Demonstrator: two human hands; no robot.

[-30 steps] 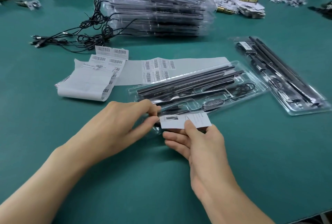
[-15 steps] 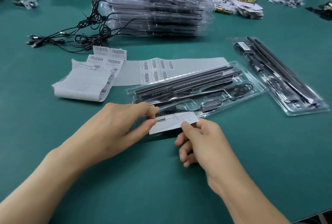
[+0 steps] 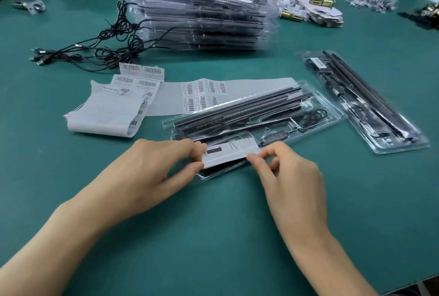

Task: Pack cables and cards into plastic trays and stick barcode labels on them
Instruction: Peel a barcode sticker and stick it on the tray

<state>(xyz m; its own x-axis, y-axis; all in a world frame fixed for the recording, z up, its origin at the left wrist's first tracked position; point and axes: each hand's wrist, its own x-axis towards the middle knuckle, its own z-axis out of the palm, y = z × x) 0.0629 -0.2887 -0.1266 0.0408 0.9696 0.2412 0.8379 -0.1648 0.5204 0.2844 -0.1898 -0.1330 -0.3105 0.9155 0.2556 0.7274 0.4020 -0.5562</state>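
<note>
A clear plastic tray (image 3: 327, 115) lies slantwise on the green table, holding black rods and a coiled black cable (image 3: 311, 117). Over its near end sits a white card (image 3: 231, 153) with a dark printed bar. My left hand (image 3: 152, 172) pinches the card's left edge between thumb and fingers. My right hand (image 3: 289, 177) pinches the card's right end with thumb and forefinger. Strips of barcode labels (image 3: 202, 95) lie on white backing paper just behind the tray.
A second packed tray (image 3: 370, 105) lies to the right. A tall stack of packed trays (image 3: 202, 12) stands at the back, with loose black cables (image 3: 95, 51) to its left. Folded label sheets (image 3: 111, 110) sit at the left. Piles of cards and small parts line the far edge.
The card has moved from in front of the tray onto its near end. My right hand shifted from under the card to pinching its right end.
</note>
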